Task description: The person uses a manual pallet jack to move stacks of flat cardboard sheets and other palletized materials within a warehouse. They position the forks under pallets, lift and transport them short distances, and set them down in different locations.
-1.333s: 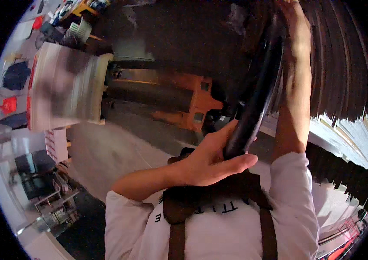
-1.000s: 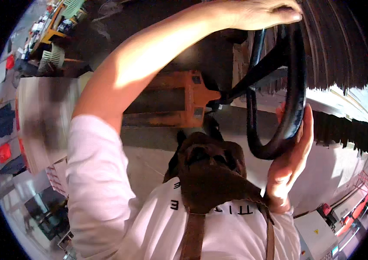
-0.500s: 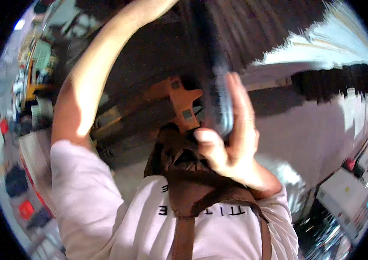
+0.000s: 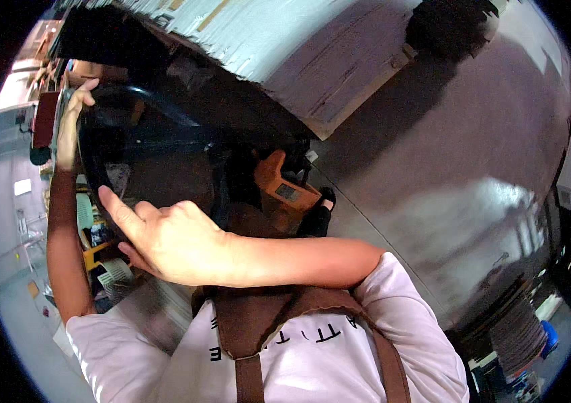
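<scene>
A large black loop-shaped frame (image 4: pixel 85 142) with a rounded, shiny bar spans the left of the view. Its inside is too dark to make out. My left hand (image 4: pixel 69 134) lies along its outer left side, fingers bent over the bar at the far corner. Nearer my body, my right hand (image 4: pixel 181 243) reaches across from the right to the same frame's near side. That hand's index finger points along the bar, its thumb sits lower, and the other fingers are folded. Beyond my right forearm, low down, stands an orange metal piece of equipment (image 4: pixel 292 191) with a label.
A large pale stack with ragged edges (image 4: pixel 346 67) stands at the top centre, a black bundle (image 4: pixel 443 30) at its right. Grey floor (image 4: pixel 426 181) stretches to the right. Shelves with goods line the left rim. A dark shoe (image 4: pixel 327 196) shows beside the orange equipment.
The view has swung round, so the pale stack lies further left. My right hand has crossed from the centre to the left. My left hand, formerly beyond the top edge, is in view.
</scene>
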The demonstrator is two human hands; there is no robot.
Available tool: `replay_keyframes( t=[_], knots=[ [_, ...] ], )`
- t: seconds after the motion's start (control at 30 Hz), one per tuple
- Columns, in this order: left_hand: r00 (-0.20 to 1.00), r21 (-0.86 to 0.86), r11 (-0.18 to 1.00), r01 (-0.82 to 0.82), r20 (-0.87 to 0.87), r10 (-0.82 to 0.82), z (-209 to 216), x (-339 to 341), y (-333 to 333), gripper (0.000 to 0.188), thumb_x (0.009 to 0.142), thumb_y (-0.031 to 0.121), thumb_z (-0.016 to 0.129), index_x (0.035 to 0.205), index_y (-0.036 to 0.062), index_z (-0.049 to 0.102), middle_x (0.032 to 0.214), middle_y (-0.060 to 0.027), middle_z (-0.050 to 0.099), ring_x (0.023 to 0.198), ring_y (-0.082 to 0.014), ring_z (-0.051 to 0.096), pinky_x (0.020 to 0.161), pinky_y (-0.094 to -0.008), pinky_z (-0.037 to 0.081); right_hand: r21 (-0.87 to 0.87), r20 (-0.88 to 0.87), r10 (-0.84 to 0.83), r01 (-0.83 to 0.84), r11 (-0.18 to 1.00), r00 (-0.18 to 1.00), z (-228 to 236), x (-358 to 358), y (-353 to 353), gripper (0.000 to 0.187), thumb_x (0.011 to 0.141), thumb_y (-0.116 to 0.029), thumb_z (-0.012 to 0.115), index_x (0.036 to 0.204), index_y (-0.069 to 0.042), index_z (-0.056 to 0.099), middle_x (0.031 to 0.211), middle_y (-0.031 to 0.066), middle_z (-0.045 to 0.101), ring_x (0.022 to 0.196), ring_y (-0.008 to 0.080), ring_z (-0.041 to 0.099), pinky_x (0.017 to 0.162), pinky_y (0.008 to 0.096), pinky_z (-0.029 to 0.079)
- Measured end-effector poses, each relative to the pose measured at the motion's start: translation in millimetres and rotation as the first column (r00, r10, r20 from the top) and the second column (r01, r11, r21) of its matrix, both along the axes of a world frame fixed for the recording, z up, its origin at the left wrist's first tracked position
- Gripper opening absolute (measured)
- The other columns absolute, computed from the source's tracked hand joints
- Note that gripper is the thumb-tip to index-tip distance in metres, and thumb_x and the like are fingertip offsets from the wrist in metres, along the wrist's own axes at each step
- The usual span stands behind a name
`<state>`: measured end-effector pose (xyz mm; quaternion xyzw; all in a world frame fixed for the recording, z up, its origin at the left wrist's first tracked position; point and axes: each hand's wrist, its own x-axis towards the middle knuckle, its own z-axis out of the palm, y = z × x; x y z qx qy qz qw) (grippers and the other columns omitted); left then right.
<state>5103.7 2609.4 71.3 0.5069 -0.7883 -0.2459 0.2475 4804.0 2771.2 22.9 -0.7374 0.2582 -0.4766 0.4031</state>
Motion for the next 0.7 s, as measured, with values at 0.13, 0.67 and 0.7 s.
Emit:
replay_keyframes(
  t=[0.13,0.67,0.7],
  knots=[
    [0.992,0.023,0.996,-0.085,0.096,0.083,12,-30,14,0.028,0.098,0.03,0.033,0.094,0.0075,0.048,0.136,-0.013,0.047,0.132,-0.0219,0.035,0.112,-0.0336,0.017,-0.019,0.017,-0.02,0.02,1.0,1.0,-3,-4,3,0.069,0.086,-0.023,0.058,0.14,0.009,0.028,0.07,0.0174,0.056,0.05,0.0313,0.058,0.046,0.0407,0.05],
    [0.985,0.009,0.993,-0.12,0.123,0.118,15,-40,16,0.027,0.097,0.029,0.03,0.094,0.0086,0.048,0.137,-0.0126,0.047,0.132,-0.0239,0.036,0.113,-0.0357,0.017,-0.041,0.017,-0.053,0.054,0.998,0.998,-5,-1,2,0.064,0.086,-0.022,0.058,0.138,0.008,0.034,0.068,0.0177,0.056,0.047,0.0326,0.057,0.045,0.0419,0.05],
    [0.985,0.016,0.993,-0.121,0.124,0.118,13,-37,16,0.027,0.097,0.029,0.03,0.094,0.0084,0.048,0.137,-0.0126,0.047,0.132,-0.0238,0.036,0.113,-0.0356,0.017,-0.03,0.018,-0.042,0.043,0.999,0.999,-5,-1,3,0.064,0.087,-0.022,0.057,0.139,0.007,0.033,0.069,0.0181,0.056,0.048,0.033,0.057,0.046,0.0422,0.05]
  ],
)
